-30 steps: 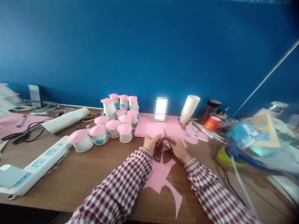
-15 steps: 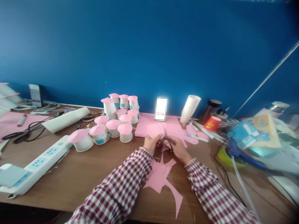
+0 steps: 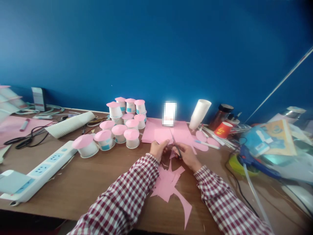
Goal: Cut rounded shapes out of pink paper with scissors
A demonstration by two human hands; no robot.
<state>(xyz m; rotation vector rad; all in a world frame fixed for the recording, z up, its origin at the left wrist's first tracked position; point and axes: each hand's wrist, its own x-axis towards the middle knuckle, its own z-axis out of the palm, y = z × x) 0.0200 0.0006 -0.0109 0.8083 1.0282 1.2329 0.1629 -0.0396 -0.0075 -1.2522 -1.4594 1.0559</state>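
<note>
My left hand [image 3: 158, 149] pinches a piece of pink paper [image 3: 161, 136], whose outline blends into the pink sheets [image 3: 149, 131] lying behind it. In my right hand [image 3: 187, 155] is a pair of scissors [image 3: 176, 145], blades pointing away from me and up against the paper's right side. Both hands are close together above the table's middle. Below them lies a pile of jagged pink paper scraps [image 3: 166, 186], one long curved strip reaching toward me. Several pink paper ovals [image 3: 212, 142] rest to the right of the sheets.
Paper cups with pink cone tops [image 3: 131, 138] stand in rows at left, beside a white power strip [image 3: 41, 169]. A tilted stack of white cups [image 3: 200, 114], a red cup [image 3: 223, 130] and a blue glue gun [image 3: 256, 166] are at right. A bright blurred screen [image 3: 169, 114] stands behind.
The whole view has shifted very slightly. Both hands, the scissors and the paper keep nearly the same places.
</note>
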